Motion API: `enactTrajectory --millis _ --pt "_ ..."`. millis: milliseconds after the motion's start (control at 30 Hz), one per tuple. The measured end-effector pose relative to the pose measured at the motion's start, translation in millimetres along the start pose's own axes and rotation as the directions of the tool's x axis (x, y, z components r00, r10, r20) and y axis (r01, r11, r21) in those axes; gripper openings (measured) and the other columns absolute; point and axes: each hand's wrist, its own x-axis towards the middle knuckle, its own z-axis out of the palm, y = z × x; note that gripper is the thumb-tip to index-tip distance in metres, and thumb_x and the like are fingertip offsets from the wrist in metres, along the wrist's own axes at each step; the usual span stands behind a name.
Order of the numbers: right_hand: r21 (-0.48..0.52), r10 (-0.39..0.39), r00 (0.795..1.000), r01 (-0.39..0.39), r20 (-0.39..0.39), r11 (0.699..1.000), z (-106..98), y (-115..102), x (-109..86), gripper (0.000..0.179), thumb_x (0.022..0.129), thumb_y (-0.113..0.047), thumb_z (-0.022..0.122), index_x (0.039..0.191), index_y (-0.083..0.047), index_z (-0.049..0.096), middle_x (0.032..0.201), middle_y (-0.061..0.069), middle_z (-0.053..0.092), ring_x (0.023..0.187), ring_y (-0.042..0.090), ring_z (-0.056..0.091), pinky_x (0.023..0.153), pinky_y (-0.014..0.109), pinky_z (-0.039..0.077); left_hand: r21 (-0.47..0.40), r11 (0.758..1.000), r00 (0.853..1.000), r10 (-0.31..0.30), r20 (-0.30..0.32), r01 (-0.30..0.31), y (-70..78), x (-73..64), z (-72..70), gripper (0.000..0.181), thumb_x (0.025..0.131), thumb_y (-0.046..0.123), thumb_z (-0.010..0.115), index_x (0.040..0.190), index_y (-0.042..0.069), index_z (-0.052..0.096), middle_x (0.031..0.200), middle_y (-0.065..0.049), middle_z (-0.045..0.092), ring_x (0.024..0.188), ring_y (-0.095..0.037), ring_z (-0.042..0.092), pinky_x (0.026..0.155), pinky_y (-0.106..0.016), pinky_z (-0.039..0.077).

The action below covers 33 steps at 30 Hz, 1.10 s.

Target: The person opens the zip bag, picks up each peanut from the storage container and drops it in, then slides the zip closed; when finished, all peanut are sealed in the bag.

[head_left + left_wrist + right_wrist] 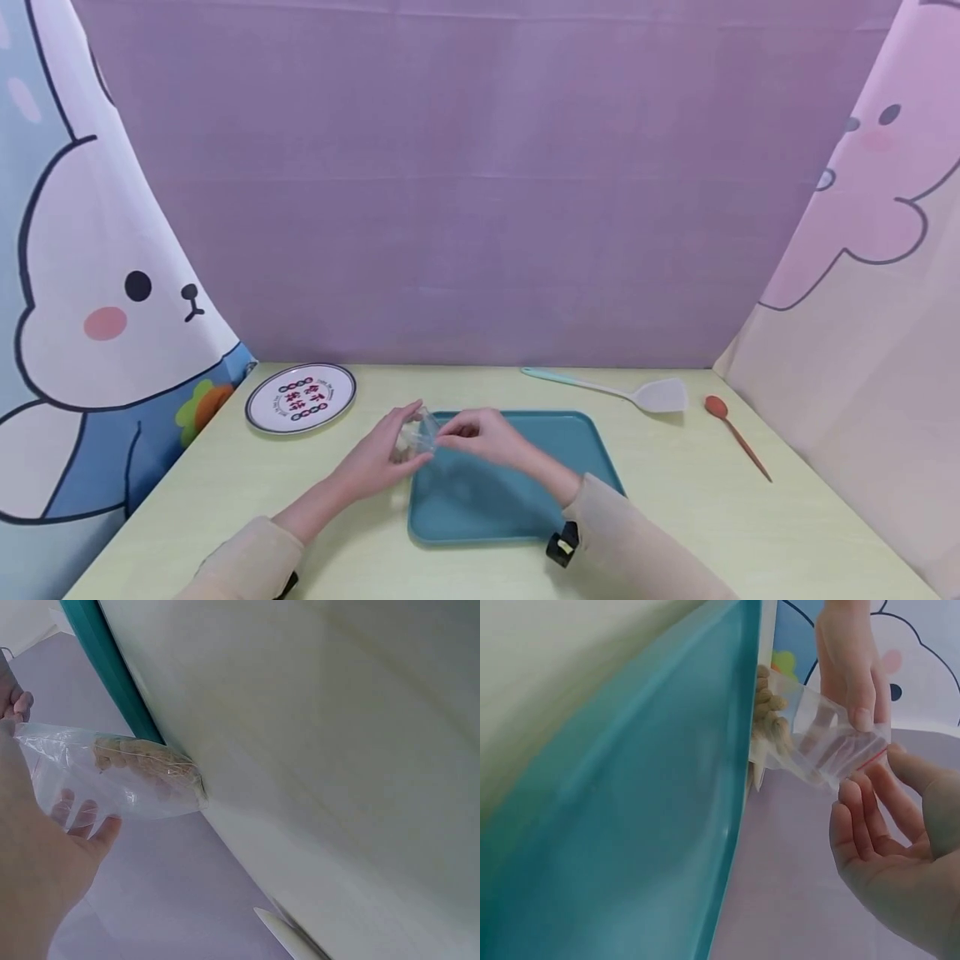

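A clear zip bag (426,433) with a red line along its mouth (871,759) hangs over the left edge of a teal tray (517,508). Tan, lumpy pieces like peanuts in their shells (769,712) lie in its lower end. My left hand (378,454) holds the bag from the left, thumb on one side and fingers on the other. At the bag's mouth, my right hand (487,437) pinches the edge between thumb and fingertips. In the left wrist view, the bag (124,799) slants with its filled end close to the table.
A white plate with a dark rim (255,421) and red print lies at the back left. Toward the back right is a spatula (660,396) with a pale green handle. A red-brown spoon (738,437) lies at the right. Purple cloth (480,208) closes off the back.
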Motion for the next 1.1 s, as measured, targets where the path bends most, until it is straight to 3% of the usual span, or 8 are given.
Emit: enactTrajectory --millis 200,333,400,500,600,733,900,1100 --pt "0.006 -0.025 1.000 0.025 0.015 1.000 5 1 3.4 0.024 0.091 -0.026 0.061 0.105 -0.008 0.070 0.094 0.007 0.069 0.081 0.035 0.062 0.064 0.020 0.050 -0.002 1.000 1.000 -0.003 0.016 0.003 -1.8 0.0 -2.0 0.081 0.083 0.041 0.070 0.145 0.007 0.030 0.128 -0.006 0.053 0.120 -0.024 0.051 0.098 -0.044 0.045" --pt "0.019 -0.017 1.000 0.017 0.003 1.000 6 0 6.3 0.023 0.093 -0.023 0.058 0.104 -0.005 0.069 0.091 0.014 0.068 0.078 0.034 0.062 0.063 0.021 0.050 -0.091 0.995 0.999 -0.039 0.016 0.040 -4.9 0.8 -5.7 0.079 0.083 0.036 0.070 0.145 0.007 0.029 0.130 -0.009 0.054 0.121 -0.029 0.051 0.096 -0.048 0.045" --pt "0.019 0.005 1.000 -0.005 -0.006 1.000 7 -2 7.7 0.021 0.094 -0.021 0.057 0.103 -0.006 0.068 0.089 0.015 0.068 0.076 0.029 0.062 0.062 0.021 0.050 -0.158 0.986 0.998 -0.060 0.016 0.061 -7.2 1.9 -7.6 0.068 0.091 0.032 0.061 0.145 0.005 0.030 0.129 -0.012 0.055 0.121 -0.032 0.050 0.098 -0.051 0.043" --pt "0.000 0.041 0.999 -0.041 -0.029 0.999 7 -9 8.9 0.016 0.094 -0.018 0.057 0.100 -0.009 0.068 0.088 0.010 0.069 0.073 0.014 0.062 0.063 0.021 0.050 -0.254 0.963 0.995 -0.097 0.002 0.094 -12.0 4.6 -9.5 0.047 0.102 0.025 0.038 0.142 0.001 0.034 0.125 -0.016 0.058 0.120 -0.036 0.050 0.100 -0.054 0.039" --pt "0.001 0.053 0.997 -0.053 -0.049 0.999 5 -22 7.9 0.013 0.094 -0.013 0.056 0.099 -0.008 0.067 0.088 0.010 0.069 0.071 0.002 0.059 0.064 0.021 0.050 -0.333 0.933 0.986 -0.159 -0.042 0.136 -16.1 8.1 -12.8 0.044 0.105 0.021 0.023 0.136 -0.001 0.043 0.118 -0.018 0.062 0.115 -0.035 0.054 0.100 -0.053 0.040" --pt "0.023 0.040 0.996 -0.038 -0.079 0.999 4 -33 7.0 0.014 0.093 -0.007 0.054 0.100 -0.001 0.065 0.088 0.015 0.068 0.071 0.002 0.058 0.063 0.021 0.049 -0.400 0.894 0.965 -0.253 -0.075 0.203 -19.0 10.7 -22.9 0.039 0.103 0.024 0.036 0.129 0.000 0.052 0.114 -0.017 0.065 0.108 -0.027 0.060 0.096 -0.043 0.046" --pt "0.022 -0.018 0.991 0.021 -0.136 1.000 3 -27 13.5 0.015 0.094 -0.011 0.055 0.100 -0.002 0.065 0.086 0.010 0.067 0.072 0.006 0.060 0.064 0.023 0.051 -0.425 0.865 0.946 -0.318 -0.056 0.265 -18.5 12.4 -40.0 0.037 0.095 0.032 0.054 0.120 0.006 0.062 0.114 -0.009 0.066 0.099 -0.006 0.060 0.090 -0.027 0.049" --pt "-0.014 -0.059 0.973 0.058 -0.223 0.998 -8 -32 17.7 0.016 0.095 -0.021 0.055 0.099 -0.009 0.065 0.086 0.005 0.066 0.078 0.019 0.063 0.069 0.025 0.053 -0.529 0.822 0.935 -0.327 -0.134 0.212 -8.2 17.2 -53.1 0.030 0.092 0.024 0.061 0.106 -0.002 0.064 0.093 0.011 0.065 0.086 0.002 0.058 0.079 -0.014 0.048"
